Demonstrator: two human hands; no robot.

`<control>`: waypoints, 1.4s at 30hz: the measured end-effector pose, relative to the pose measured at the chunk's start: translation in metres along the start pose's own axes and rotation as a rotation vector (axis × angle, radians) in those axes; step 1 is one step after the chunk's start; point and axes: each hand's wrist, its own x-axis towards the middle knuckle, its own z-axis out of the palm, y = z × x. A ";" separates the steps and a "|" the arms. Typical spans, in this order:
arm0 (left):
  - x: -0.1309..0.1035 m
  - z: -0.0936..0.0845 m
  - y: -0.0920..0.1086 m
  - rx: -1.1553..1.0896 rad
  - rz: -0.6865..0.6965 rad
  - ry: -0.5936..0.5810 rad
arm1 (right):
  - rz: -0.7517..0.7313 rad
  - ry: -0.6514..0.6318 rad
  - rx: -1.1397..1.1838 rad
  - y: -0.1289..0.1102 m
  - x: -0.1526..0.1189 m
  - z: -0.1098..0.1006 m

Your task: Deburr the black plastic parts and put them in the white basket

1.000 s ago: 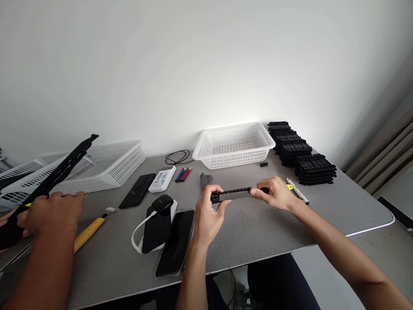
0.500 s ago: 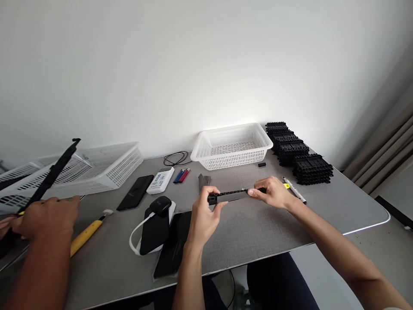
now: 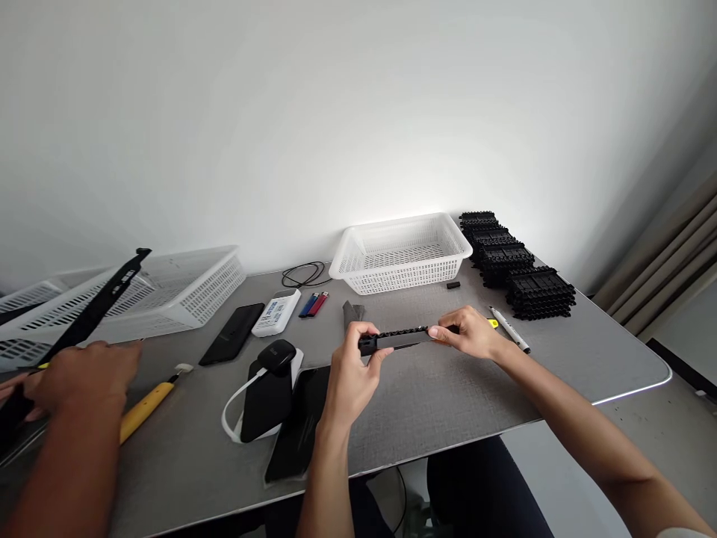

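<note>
My left hand (image 3: 355, 366) pinches the left end of a dark toothed strip (image 3: 400, 333) between thumb and fingers, above the grey table. At the strip's other end, my right hand (image 3: 462, 334) is closed around a knife with a yellow end (image 3: 493, 323) showing past the fingers. The knife's grey blade (image 3: 411, 341) lies along the near side of the strip. Behind my left hand lies a dark grey scrap (image 3: 352, 314).
A white basket (image 3: 403, 280) stands at the back, with stacks of black toothed parts (image 3: 541, 291) and a marker (image 3: 509, 330) at right. Left are phones, a power bank (image 3: 277, 312), lighters (image 3: 314, 304) and a yellow-handled tool (image 3: 146, 411). A co-worker's hand (image 3: 84, 373) holds a long black part (image 3: 101, 302).
The co-worker's long black part has turned and its tip sits slightly lower and further right. The view has shifted slightly; my hands keep nearly the same pose.
</note>
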 end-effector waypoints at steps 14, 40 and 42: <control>0.005 -0.004 -0.013 -0.163 -0.203 0.155 | 0.143 0.281 0.358 0.015 0.006 -0.007; 0.006 0.002 -0.016 -0.610 -0.338 0.108 | 0.361 0.156 -0.269 0.045 0.008 0.032; 0.005 0.002 -0.016 -0.573 -0.289 0.102 | 0.331 0.220 -0.255 0.039 0.010 0.029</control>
